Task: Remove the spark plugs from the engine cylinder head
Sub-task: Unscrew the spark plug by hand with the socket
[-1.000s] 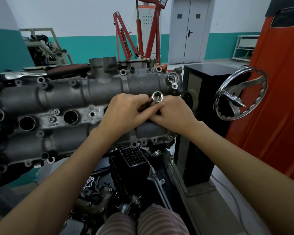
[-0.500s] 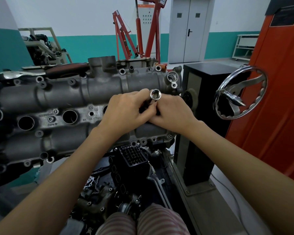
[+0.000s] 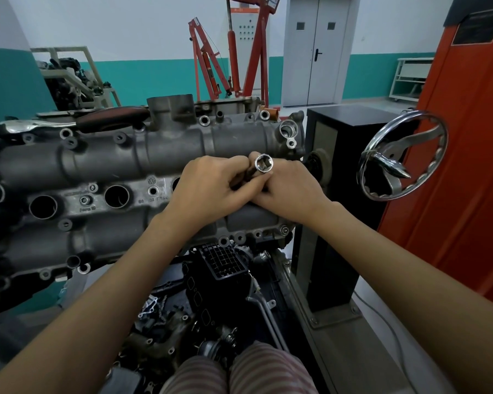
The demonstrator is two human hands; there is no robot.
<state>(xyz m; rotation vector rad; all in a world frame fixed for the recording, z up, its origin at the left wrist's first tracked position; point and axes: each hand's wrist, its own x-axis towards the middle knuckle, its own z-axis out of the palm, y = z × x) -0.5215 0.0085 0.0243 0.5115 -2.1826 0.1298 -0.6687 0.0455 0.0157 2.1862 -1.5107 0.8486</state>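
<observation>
The grey cylinder head [image 3: 103,166] lies across the stand in front of me, with open round plug wells [image 3: 116,196] along its middle. A chrome spark plug socket [image 3: 263,164] stands over the rightmost well, its hex opening facing me. My left hand [image 3: 211,186] grips the socket's shaft from the left with curled fingers. My right hand [image 3: 288,189] pinches it from the right, just below the chrome rim. Both hands touch each other and hide the well and the socket's lower end. No spark plug is visible.
A chrome handwheel [image 3: 402,157] sticks out from the black stand column [image 3: 333,172] just right of my hands. An orange cabinet [image 3: 467,166] fills the right side. Loose engine parts and a black intake piece [image 3: 222,260] lie below the head. Red engine hoists [image 3: 211,61] stand behind.
The socket has risen slightly and tilted a little between my hands. My fingers have shifted around its shaft; both hands stay over the same well.
</observation>
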